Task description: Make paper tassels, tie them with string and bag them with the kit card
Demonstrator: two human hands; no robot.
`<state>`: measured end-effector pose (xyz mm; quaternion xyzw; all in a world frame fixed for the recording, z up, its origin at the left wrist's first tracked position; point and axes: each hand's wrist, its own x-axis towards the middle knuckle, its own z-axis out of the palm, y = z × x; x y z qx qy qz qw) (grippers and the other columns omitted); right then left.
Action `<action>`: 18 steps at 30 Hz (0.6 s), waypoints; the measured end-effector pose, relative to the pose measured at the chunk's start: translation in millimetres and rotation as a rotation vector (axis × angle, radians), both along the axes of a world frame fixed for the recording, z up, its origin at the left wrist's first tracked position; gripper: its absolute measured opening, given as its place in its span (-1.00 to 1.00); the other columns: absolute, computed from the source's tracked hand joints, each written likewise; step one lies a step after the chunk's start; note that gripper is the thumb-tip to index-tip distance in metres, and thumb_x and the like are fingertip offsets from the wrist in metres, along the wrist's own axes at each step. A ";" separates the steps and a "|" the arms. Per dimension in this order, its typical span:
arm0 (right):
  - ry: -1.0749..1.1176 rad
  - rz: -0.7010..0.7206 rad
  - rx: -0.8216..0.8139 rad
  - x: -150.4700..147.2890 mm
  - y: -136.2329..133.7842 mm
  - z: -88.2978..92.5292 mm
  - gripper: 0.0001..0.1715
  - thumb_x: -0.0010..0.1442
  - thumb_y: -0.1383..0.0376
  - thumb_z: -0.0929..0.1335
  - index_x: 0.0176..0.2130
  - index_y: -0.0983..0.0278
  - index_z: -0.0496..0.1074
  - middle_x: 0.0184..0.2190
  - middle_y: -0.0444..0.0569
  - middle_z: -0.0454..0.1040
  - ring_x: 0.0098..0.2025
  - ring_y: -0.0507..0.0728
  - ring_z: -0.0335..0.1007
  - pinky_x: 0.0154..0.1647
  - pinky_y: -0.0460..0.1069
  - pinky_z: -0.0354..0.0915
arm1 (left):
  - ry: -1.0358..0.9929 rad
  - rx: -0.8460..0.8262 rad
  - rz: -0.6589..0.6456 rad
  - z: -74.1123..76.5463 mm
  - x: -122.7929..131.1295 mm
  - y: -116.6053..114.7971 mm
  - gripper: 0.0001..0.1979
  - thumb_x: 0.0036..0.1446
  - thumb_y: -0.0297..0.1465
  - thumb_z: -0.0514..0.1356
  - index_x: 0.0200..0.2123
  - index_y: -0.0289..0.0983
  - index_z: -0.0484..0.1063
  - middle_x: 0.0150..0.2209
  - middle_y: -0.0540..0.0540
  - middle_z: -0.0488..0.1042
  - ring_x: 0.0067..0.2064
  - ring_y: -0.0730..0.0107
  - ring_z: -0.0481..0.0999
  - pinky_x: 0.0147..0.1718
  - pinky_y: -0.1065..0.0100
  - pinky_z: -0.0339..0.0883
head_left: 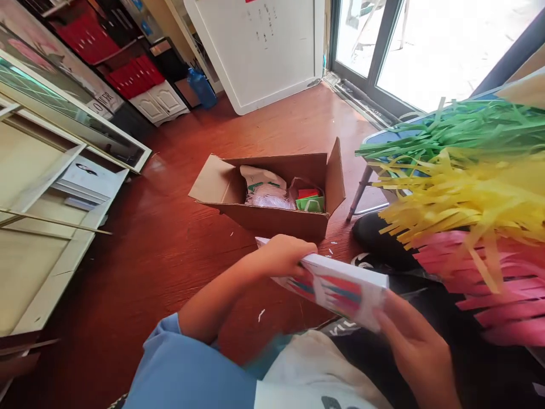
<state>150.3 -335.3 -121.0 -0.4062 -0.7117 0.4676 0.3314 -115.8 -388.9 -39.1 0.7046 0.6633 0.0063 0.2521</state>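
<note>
A thin white box with red and blue print on its side spans the space between my hands, tilted down to the right and slightly blurred. My left hand wraps over its far left part, fingers curled round the edge. At its right end my right hand grips the corner, thumb on the printed side. Just beyond, an open cardboard box stands on the floor with its flaps out. Inside it lie a cream bag, pale shredded material and a green packet.
Fringed paper strips in green, yellow and pink hang at the right, by a folding chair or table leg. White shelving stands left. A white board leans near the glass door.
</note>
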 end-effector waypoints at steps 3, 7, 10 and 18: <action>-0.017 0.110 0.046 -22.7 -0.7 -18.0 -0.66 0.10 0.16 0.34 -0.13 0.21 0.49 -0.21 -0.02 0.54 -0.27 0.16 0.51 -0.28 -0.03 0.46 | -0.038 -0.096 0.143 -17.6 -15.2 -19.2 -0.77 -0.03 -0.31 0.29 -0.26 -0.18 0.40 -0.25 0.04 0.52 -0.22 0.32 0.48 -0.35 0.45 0.16; -0.019 0.215 0.154 -27.5 -9.2 -39.5 -0.70 0.13 0.20 0.33 -0.14 0.22 0.48 -0.23 -0.04 0.55 -0.30 0.13 0.52 -0.31 -0.08 0.46 | -0.054 -0.131 0.189 -45.4 -10.1 -45.9 -0.80 -0.04 -0.28 0.30 -0.32 -0.18 0.42 -0.30 0.04 0.53 -0.26 0.31 0.50 -0.37 0.45 0.17; -0.005 0.215 0.272 -26.6 -14.0 -46.2 -0.73 0.17 0.27 0.30 -0.12 0.23 0.45 -0.22 -0.02 0.54 -0.26 0.12 0.51 -0.28 -0.08 0.46 | -0.081 -0.134 0.232 -59.4 -5.1 -53.6 -0.80 -0.06 -0.28 0.31 -0.35 -0.20 0.43 -0.32 0.03 0.53 -0.27 0.30 0.50 -0.39 0.45 0.16; -0.016 0.092 0.400 -30.5 -6.3 -46.7 -0.74 0.14 0.35 0.33 -0.14 0.21 0.50 -0.15 0.04 0.51 -0.16 0.16 0.47 -0.16 0.02 0.44 | -0.182 -0.143 0.349 -73.9 -6.5 -39.8 -0.78 -0.07 -0.31 0.29 -0.30 -0.20 0.43 -0.26 0.04 0.53 -0.24 0.34 0.48 -0.33 0.46 0.18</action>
